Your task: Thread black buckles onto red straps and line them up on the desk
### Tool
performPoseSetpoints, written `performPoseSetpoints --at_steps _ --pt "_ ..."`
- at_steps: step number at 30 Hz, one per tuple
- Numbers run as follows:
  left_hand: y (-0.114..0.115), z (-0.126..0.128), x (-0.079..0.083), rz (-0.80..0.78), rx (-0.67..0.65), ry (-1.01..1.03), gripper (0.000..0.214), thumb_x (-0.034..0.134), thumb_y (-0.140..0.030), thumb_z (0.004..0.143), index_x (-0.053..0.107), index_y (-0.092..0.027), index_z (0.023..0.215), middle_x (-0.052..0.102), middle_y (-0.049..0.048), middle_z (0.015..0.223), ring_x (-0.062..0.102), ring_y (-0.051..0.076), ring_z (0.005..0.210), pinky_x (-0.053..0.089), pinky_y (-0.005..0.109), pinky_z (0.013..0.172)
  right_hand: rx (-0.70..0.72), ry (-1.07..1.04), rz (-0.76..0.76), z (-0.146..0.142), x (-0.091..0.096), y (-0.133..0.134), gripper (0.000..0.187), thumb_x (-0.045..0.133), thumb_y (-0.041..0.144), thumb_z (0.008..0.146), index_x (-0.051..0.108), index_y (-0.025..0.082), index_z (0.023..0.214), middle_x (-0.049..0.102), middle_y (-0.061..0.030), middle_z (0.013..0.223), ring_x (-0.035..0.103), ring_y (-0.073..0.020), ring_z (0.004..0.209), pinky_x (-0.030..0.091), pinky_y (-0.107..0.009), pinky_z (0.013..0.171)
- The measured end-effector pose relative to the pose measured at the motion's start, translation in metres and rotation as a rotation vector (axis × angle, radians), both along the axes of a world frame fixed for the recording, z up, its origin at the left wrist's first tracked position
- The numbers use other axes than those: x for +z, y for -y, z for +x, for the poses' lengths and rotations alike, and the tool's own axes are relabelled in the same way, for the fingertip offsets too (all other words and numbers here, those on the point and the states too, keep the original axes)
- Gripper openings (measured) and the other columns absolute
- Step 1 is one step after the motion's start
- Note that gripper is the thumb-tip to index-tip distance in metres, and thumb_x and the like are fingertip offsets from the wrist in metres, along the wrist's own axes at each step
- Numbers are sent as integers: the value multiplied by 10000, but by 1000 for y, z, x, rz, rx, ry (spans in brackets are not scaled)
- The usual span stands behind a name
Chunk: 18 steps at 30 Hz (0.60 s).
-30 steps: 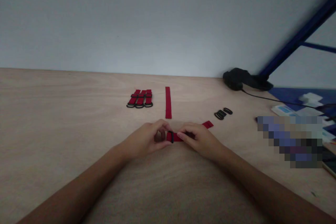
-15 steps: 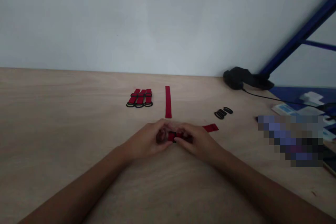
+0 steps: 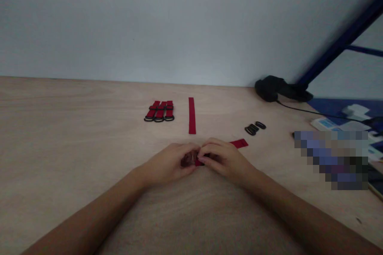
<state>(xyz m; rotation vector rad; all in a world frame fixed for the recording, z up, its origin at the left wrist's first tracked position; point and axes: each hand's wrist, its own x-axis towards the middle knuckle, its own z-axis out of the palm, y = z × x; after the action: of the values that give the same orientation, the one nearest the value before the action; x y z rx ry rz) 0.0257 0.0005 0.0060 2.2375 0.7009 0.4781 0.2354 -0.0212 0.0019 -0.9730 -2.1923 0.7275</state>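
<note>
My left hand point(image 3: 169, 163) and my right hand point(image 3: 224, 158) meet at the table's middle, fingers pinched together on a red strap point(image 3: 239, 143). The strap's free end sticks out past my right hand; the rest is mostly hidden under my fingers. A black ring seen earlier on the strap is now covered. Beyond my hands lies a flat red strap point(image 3: 192, 115). To its left sit three finished red straps with black rings point(image 3: 159, 112). Loose black rings point(image 3: 254, 127) lie at the right.
The wooden table point(image 3: 60, 135) runs to a pale wall. A black device with a cable point(image 3: 277, 89) sits at the back right, beside a blue frame point(image 3: 338, 44). Papers and a blurred patch point(image 3: 330, 159) lie at the right edge.
My hands have closed in on each other and slid slightly nearer to me. The black ring and the strap's middle, visible a second ago, are now hidden by my fingers.
</note>
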Motion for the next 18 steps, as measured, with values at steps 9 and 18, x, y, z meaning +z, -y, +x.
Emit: performPoseSetpoints --at_steps 9,18 --pt "-4 -5 1 203 5 -39 394 592 -220 833 549 -228 1225 674 34 992 617 175 840 460 276 769 -72 -152 -103 -2 5 7 56 569 141 842 589 178 804 522 -81 1049 571 -146 828 471 -259 680" --pt "0 -2 0 255 54 -134 110 587 -229 800 599 -178 897 610 7 776 565 156 721 420 246 663 -183 -199 -169 -8 0 10 61 591 139 782 639 167 757 619 -14 690 547 -122 595 426 -234 539"
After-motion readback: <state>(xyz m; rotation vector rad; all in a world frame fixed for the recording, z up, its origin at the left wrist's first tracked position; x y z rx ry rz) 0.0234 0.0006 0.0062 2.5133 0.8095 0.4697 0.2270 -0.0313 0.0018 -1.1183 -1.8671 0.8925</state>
